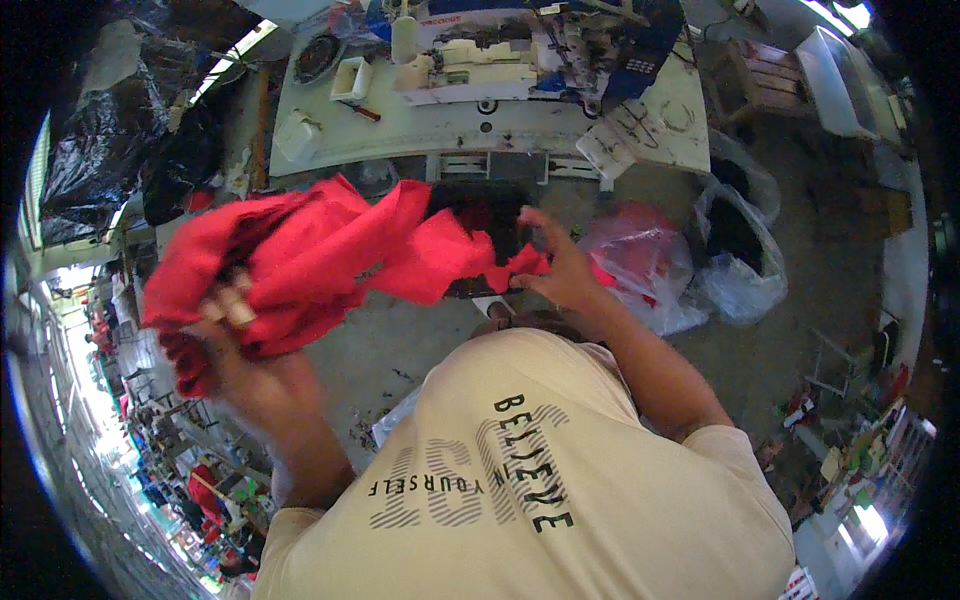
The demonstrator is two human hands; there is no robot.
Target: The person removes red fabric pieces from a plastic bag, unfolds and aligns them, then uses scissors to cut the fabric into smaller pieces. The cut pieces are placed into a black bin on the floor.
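Observation:
A large bunched piece of red fabric (300, 260) stretches in the air from my left hand to my right, above the floor in front of me. My left hand (255, 350), smeared by motion, has its fingers wrapped into the folds at the fabric's left end. The fabric narrows toward my right hand (565, 270), where its ragged tip lies between the thumb and the curved fingers. My right forefinger stands apart from the cloth. Folds hide most of the left palm. Whether the fabric is a garment or loose cut pieces I cannot tell.
Beyond the fabric stands a pale sewing table (400, 135) carrying a sewing machine (480, 70) and a small white box (350, 79). A dark bin-like thing (480, 205) sits before it. Clear plastic bags (645, 265) with red and dark contents rest at the right.

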